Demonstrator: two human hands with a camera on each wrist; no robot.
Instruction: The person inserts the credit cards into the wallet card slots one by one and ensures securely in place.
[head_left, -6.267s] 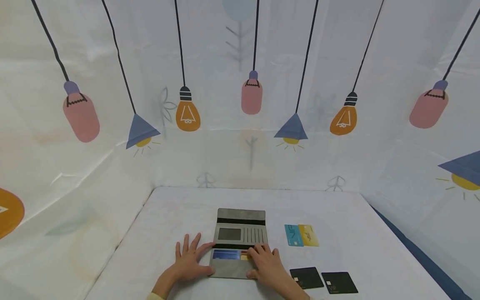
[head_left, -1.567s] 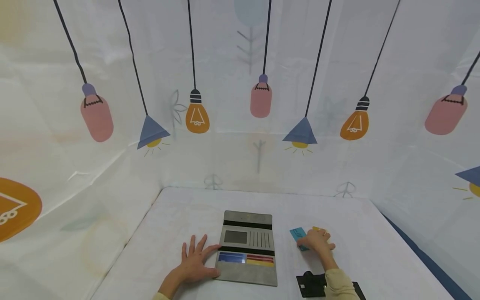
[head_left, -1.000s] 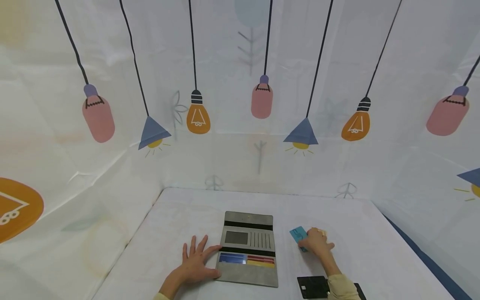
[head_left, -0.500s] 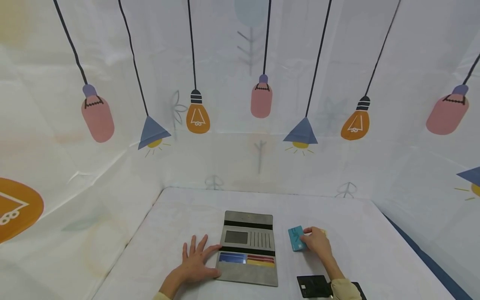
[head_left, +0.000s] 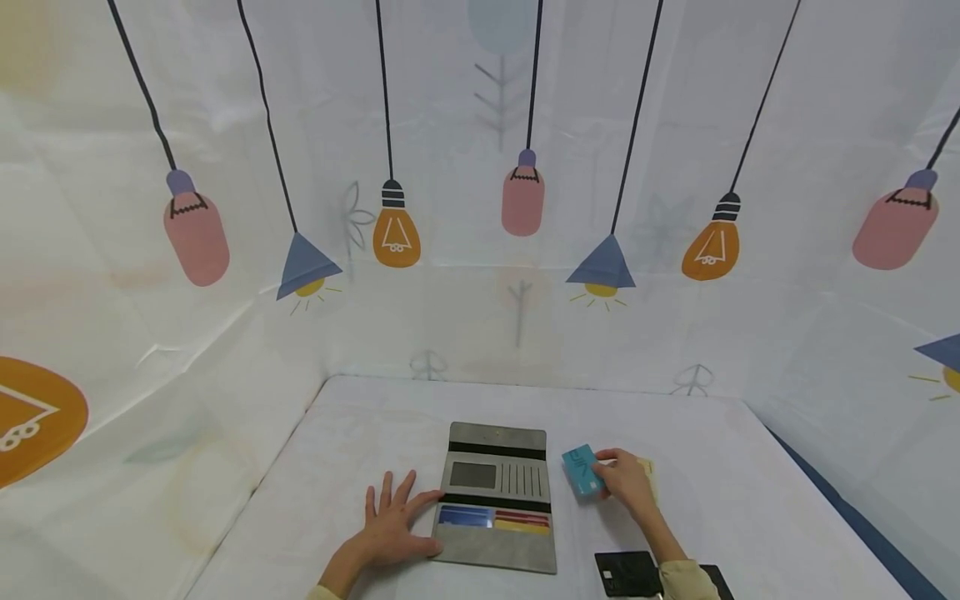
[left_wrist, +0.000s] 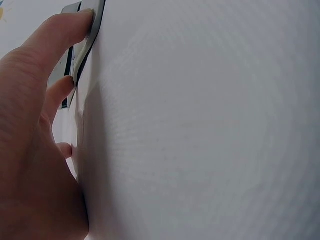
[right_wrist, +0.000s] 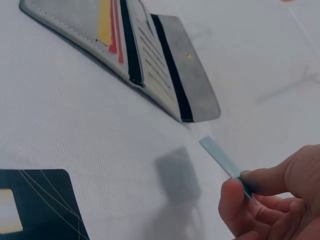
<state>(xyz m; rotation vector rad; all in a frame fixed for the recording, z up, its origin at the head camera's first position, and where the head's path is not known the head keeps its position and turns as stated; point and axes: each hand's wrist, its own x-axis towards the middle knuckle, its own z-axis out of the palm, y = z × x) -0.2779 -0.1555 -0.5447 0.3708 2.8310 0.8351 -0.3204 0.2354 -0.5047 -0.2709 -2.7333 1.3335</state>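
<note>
Blue card (head_left: 581, 471) is pinched by the right hand (head_left: 630, 484), while the spread left hand (head_left: 386, 530) touches the wallet (head_left: 491, 549)

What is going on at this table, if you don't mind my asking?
A person's right hand has a teal card in its grip, pinched above the white table, right of an open grey wallet. The left hand, fingers spread, touches the wallet's left edge. Blue cards and red and yellow cards sit in its slots. A yellow card shows behind the right hand; black cards lie nearer the person.
</note>
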